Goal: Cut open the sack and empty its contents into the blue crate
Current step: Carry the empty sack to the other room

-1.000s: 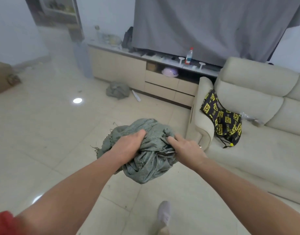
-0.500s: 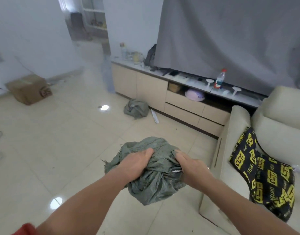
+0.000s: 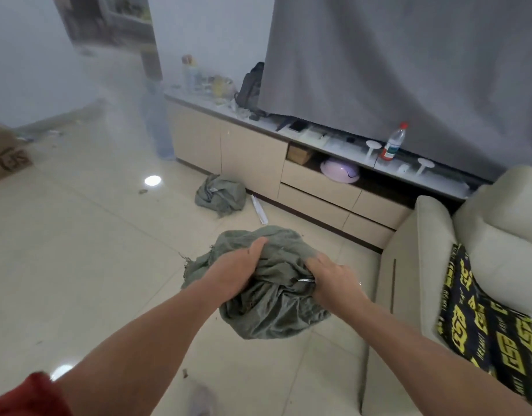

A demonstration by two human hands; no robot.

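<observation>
A crumpled grey-green woven sack hangs bunched up in the air above the floor, held by both hands. My left hand grips its top left side with the fingers dug into the fabric. My right hand clutches the right side, and a thin metal tip, perhaps a blade, sticks out between its fingers against the cloth. No blue crate is in view.
A second crumpled grey-green sack lies on the tiled floor by the low beige cabinet. A cream sofa with a black-and-yellow cloth stands at right. A cardboard box sits at far left.
The view has swung left and closer to the cabinet, so the sofa has slid toward the right edge. Both hands keep the same grip on the bunched sack.
</observation>
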